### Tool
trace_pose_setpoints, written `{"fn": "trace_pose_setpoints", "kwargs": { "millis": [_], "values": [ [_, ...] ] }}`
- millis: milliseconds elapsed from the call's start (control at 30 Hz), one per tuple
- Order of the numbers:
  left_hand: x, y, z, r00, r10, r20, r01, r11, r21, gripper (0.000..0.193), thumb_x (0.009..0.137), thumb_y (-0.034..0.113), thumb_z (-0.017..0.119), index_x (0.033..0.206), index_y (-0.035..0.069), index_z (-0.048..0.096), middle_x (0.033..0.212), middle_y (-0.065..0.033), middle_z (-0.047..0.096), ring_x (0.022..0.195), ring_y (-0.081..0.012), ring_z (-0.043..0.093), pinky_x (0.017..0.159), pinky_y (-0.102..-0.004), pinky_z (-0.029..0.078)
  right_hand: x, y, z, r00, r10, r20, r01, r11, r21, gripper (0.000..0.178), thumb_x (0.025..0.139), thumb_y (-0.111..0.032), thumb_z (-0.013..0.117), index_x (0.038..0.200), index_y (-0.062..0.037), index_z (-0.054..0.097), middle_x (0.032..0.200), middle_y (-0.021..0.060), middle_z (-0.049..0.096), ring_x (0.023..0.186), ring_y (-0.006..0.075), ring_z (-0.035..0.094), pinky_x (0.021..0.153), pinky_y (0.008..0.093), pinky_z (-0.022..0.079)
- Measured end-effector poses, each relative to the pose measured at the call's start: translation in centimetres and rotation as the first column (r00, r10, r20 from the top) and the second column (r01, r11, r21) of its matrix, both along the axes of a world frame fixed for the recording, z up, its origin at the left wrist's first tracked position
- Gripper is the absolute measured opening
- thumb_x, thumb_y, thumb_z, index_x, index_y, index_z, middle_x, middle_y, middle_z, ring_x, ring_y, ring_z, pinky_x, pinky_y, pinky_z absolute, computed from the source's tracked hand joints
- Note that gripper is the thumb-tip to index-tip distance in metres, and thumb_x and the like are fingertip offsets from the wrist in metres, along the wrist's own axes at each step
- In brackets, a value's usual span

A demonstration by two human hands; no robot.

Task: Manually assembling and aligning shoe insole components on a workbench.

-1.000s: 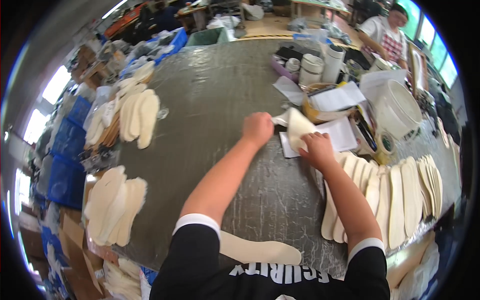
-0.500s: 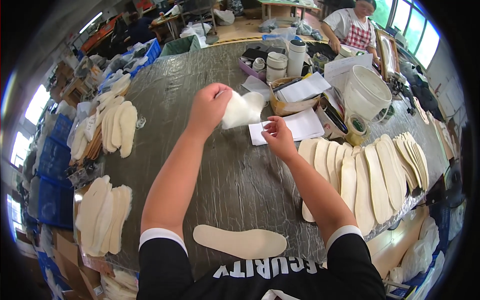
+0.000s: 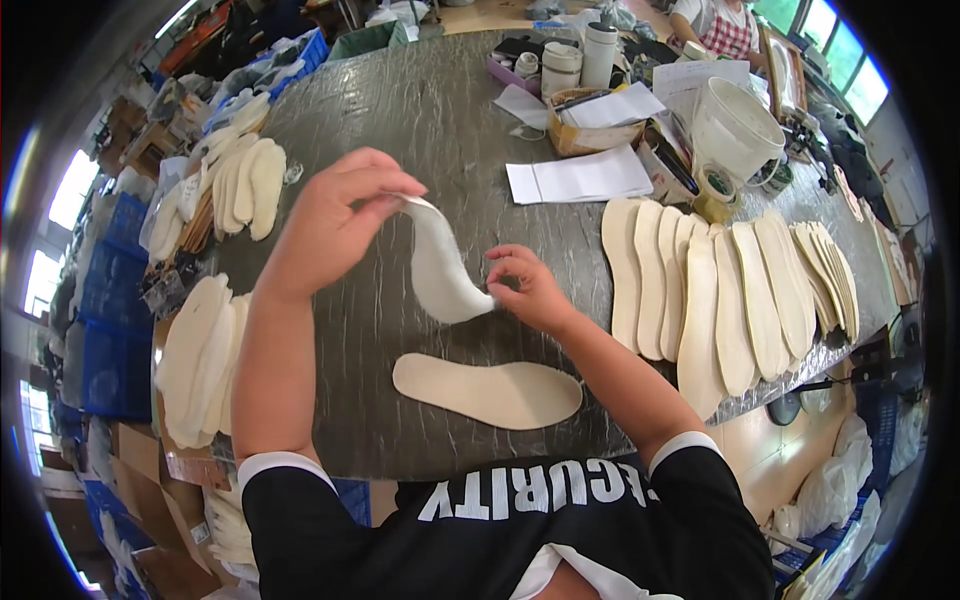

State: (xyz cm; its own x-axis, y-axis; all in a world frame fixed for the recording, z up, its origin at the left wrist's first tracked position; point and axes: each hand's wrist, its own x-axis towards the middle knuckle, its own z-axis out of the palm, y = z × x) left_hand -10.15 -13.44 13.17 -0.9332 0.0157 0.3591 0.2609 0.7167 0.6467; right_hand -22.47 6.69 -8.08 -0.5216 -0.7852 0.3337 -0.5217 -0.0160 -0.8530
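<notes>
A white, fleecy insole (image 3: pixel 438 265) hangs bent in the air over the table. My left hand (image 3: pixel 335 215) pinches its upper end between thumb and fingers. At the lower tip, my right hand (image 3: pixel 525 287) has its thumb and fingertips closed on the edge; the exact contact is small and partly hidden. Below, nearer to me, a single cream insole (image 3: pixel 490 392) lies flat on the dark table, touched by neither hand.
Overlapping rows of cream insoles (image 3: pixel 735 300) cover the right side. More insole piles (image 3: pixel 200 360) lie along the left edge. Farther back are white papers (image 3: pixel 580 176), a cardboard box (image 3: pixel 595 138), a translucent bucket (image 3: pixel 738 125) and bottles (image 3: pixel 599 55). Another person (image 3: pixel 720 30) sits at the far right.
Both hands have come nearer to me with the white insole, the left also moving leftward. The insole now hangs stretched in a curve instead of bunched. My view has tilted down.
</notes>
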Motion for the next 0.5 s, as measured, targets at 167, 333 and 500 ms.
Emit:
{"fn": "trace_pose_setpoints", "kwargs": {
  "millis": [167, 333, 500],
  "values": [
    [6.2, -2.6, -3.3, 0.993, 0.086, -0.077, -0.084, 0.996, 0.030, 0.018, 0.079, -0.009, 0.062, 0.091, 0.002, 0.069, 0.101, -0.0069, 0.059, 0.094, -0.0195, 0.058, 0.083, -0.0289, 0.046, 2.5, 5.1, 2.7, 0.909, -0.303, -0.285, 0.237, 0.940, -0.244, 0.018, 0.074, 0.000, 0.066, 0.089, -0.0056, 0.057, 0.101, 0.0106, 0.063, 0.097, 0.0315, 0.060, 0.086, 0.0386, 0.045],
    [13.2, -7.9, -11.4, 0.946, 0.324, -0.020, -0.323, 0.933, -0.159, 0.016, 0.075, -0.009, 0.064, 0.084, 0.003, 0.069, 0.110, -0.0065, 0.059, 0.108, -0.0232, 0.053, 0.092, -0.0321, 0.043, 7.6, 9.2, 3.2, 0.852, -0.176, -0.493, 0.238, 0.969, 0.065, 0.023, 0.072, -0.011, 0.071, 0.091, -0.0064, 0.059, 0.104, 0.0108, 0.059, 0.100, 0.0312, 0.056, 0.087, 0.0413, 0.043],
    [17.3, -9.4, -17.4, 0.812, 0.573, 0.111, -0.482, 0.766, -0.425, 0.022, 0.072, -0.009, 0.056, 0.081, 0.004, 0.071, 0.109, -0.0116, 0.063, 0.115, -0.0305, 0.050, 0.098, -0.0387, 0.041, 9.0, 10.0, 2.1, 0.941, -0.141, -0.308, 0.302, 0.760, 0.576, 0.038, 0.065, -0.021, 0.079, 0.093, -0.0052, 0.060, 0.105, 0.0142, 0.056, 0.105, 0.0330, 0.052, 0.088, 0.0421, 0.044]
  ]
}}
